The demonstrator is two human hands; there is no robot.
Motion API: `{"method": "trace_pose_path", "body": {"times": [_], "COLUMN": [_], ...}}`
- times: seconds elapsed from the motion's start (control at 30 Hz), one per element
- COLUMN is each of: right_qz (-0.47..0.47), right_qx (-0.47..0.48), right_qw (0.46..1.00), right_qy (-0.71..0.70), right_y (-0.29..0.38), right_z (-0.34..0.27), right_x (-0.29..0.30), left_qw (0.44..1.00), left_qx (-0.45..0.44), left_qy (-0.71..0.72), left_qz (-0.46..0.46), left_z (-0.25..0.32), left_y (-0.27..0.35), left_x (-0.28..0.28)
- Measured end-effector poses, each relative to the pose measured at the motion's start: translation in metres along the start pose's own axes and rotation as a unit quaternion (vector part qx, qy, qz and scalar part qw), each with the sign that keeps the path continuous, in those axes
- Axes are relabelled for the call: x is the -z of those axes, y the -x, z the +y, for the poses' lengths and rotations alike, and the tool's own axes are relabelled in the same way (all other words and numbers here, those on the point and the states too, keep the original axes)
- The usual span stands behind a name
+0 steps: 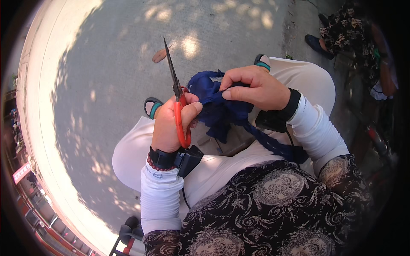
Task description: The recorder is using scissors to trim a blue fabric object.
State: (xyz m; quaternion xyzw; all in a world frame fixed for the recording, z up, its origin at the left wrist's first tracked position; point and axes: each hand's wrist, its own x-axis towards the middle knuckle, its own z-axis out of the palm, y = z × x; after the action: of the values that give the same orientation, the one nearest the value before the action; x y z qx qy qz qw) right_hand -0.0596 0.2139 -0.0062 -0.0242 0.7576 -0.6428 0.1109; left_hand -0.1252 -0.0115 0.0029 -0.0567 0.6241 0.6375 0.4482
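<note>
A bunched piece of dark blue cloth (221, 105) with frayed edges is stretched between my two hands above my lap. My left hand (173, 123) pinches its left part between thumb and fingers, and also carries a pair of scissors (182, 118) with red handles, hooked over the hand. The dark blades point away from me, clear of the cloth. My right hand (258, 88) pinches the cloth's upper edge between thumb and forefinger. A long strip of the same cloth (266, 140) trails over my right thigh.
Concrete ground (112, 64) lies beyond my knees, with a dry leaf (159, 55) on it. Another person in a dark patterned garment (349, 28) is at the upper right. Black devices are strapped to both my wrists, with cables hanging down. A dark-framed object (128, 235) stands at the lower left.
</note>
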Motion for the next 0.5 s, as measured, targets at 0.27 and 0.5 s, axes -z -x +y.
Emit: {"method": "trace_pose_path", "body": {"times": [0.27, 0.5], "right_qz": [0.019, -0.016], "right_qx": [-0.04, -0.073], "right_qw": [0.999, 0.995], "right_qy": [-0.026, -0.07], "right_y": [-0.0006, -0.0019], "right_z": [0.0059, 0.0022], "right_x": [0.0024, 0.0024], "left_qw": [0.999, 1.0], "left_qx": [0.002, 0.011], "left_qy": [0.021, 0.022], "left_qz": [0.023, 0.013], "left_z": [-0.0015, 0.0], "left_y": [-0.0058, -0.0042], "left_x": [0.0049, 0.0039]}}
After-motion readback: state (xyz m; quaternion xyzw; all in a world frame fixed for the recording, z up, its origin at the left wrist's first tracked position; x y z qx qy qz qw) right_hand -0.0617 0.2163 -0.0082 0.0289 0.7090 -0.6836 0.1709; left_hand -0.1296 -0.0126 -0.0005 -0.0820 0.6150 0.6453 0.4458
